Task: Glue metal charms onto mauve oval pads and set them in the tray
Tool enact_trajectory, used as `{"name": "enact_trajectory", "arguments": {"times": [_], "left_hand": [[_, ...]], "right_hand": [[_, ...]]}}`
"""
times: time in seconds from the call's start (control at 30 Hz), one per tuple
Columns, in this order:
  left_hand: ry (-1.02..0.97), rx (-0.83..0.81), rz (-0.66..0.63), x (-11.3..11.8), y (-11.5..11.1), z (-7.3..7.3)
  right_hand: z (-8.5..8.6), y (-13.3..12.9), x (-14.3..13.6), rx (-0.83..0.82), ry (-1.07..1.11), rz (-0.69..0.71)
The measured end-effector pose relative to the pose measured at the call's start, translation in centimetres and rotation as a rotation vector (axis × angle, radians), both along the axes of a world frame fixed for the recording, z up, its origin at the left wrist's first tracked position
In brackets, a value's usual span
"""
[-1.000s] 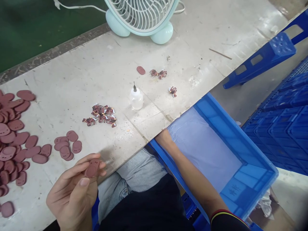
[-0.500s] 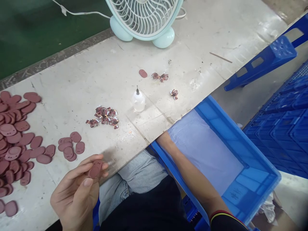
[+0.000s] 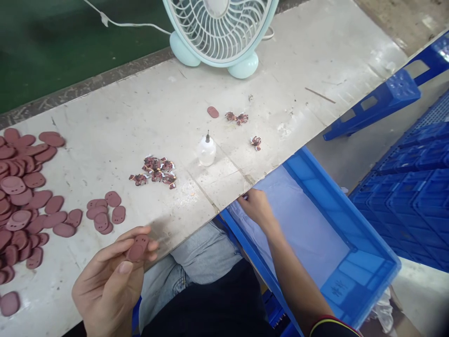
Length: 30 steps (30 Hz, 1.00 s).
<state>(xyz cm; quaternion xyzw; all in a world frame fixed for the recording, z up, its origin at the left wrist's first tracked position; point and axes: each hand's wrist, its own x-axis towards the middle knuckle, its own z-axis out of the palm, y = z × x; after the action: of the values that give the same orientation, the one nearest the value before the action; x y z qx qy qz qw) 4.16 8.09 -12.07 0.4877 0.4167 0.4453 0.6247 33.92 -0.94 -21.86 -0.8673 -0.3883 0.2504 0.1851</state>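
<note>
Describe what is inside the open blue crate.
A pale sheet lies inside the blue crate, the right hand over it. Anything beneath the sheet or under the tabletop is hidden.

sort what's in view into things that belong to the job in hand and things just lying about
Seem to belong: reddish-brown oval disc in the left hand; similar oval discs piled nearby; small brown figurines with white parts; translucent plastic bottle with a thin dark tip; blue rectangular plastic crate near the right hand.

Seem incidental: pale-blue round fan; thin brown strip.
</note>
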Motion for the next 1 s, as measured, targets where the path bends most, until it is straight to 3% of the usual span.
{"name": "enact_trajectory", "arguments": {"times": [0.1, 0.17, 0.27, 0.33, 0.43, 0.5, 0.57, 0.7, 0.9, 1.0], "left_hand": [[-0.057, -0.104, 0.020, -0.4, 0.4, 0.2], [-0.108, -0.214, 0.036, -0.5, 0.7, 0.3], [-0.224, -0.414, 0.018, -0.2, 1.1, 0.8], [-0.325, -0.516, -0.003, 0.1, 1.2, 1.2], [-0.459, -0.600, -0.002, 0.6, 1.0, 1.6], [-0.524, -0.631, 0.002, 0.7, 0.6, 1.6], [-0.578, -0.648, -0.006, 0.6, 0.0, 1.4], [-0.657, -0.670, -0.048, 0.3, -1.1, 0.8], [-0.741, -0.683, -0.075, -0.4, -1.7, 0.6], [-0.786, -0.667, -0.080, -0.7, -1.7, 0.5]], "right_hand": [[5.0, -3.5, 1.3, 0.116, 0.052, -0.124], [8.1, -4.9, 1.3, 0.284, 0.202, -0.212], [10.9, -4.1, -0.4, 0.669, 0.901, -0.281], [11.6, -1.6, -2.2, 0.741, 1.458, -0.225], [11.6, 3.5, -4.9, 0.659, 2.121, -0.243], [11.0, 6.8, -5.7, 0.646, 2.428, -0.337], [10.4, 9.3, -5.5, 0.665, 2.581, -0.389], [10.3, 11.0, -4.5, 0.683, 2.482, -0.324], [12.9, 7.2, -8.7, 0.612, 1.625, -0.134], [13.6, 5.8, -11.1, 0.515, 1.441, -0.076]]}}
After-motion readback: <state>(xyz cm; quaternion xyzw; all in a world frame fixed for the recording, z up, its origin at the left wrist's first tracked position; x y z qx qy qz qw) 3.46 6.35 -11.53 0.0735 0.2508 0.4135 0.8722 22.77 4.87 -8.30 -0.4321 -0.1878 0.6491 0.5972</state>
